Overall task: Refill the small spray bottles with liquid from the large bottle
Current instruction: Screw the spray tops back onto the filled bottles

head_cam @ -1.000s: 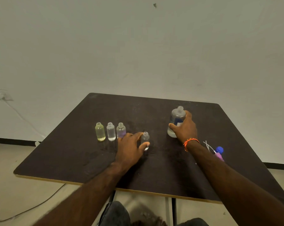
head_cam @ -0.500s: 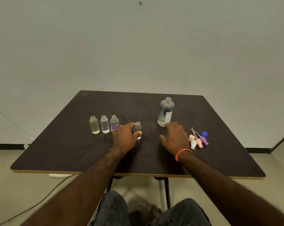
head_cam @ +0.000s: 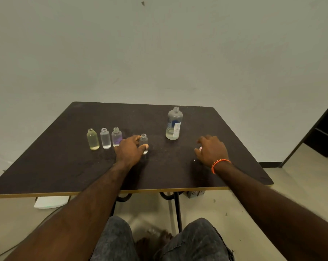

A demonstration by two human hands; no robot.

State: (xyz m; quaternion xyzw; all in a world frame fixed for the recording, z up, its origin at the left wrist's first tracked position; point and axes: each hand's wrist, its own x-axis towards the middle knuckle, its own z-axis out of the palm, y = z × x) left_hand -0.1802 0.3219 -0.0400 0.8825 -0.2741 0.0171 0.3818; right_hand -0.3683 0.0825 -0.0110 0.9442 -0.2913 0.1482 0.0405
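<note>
1. Two hands at work: my right hand has let go of the large bottle, now standing uncapped on the surface
2. It now curls over the spot where the caps lay, perhaps pinching a pink one
3. My left hand still grips the fourth small bottle, so I judge capping comes next
</note>
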